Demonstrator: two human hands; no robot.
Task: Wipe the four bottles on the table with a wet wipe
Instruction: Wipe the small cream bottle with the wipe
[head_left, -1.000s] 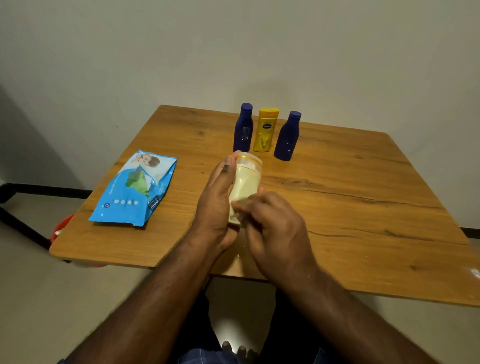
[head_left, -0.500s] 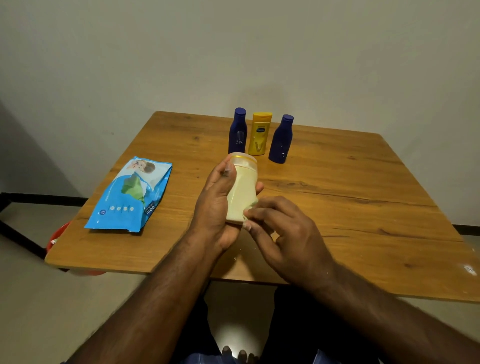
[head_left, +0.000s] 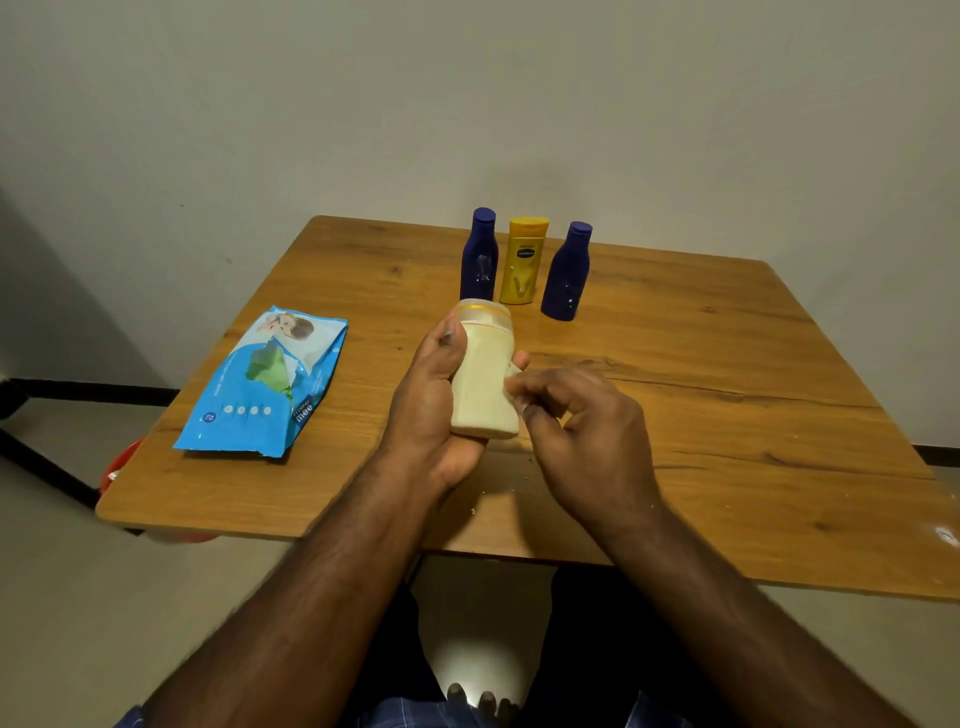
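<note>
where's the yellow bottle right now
Head view: the yellow bottle stands upright at the table's far edge, between two blue bottles.

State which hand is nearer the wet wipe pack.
Left. The left hand, gripping the cream bottle, is beside the wet wipe pack; the right hand is beyond the bottle, farther away.
</note>
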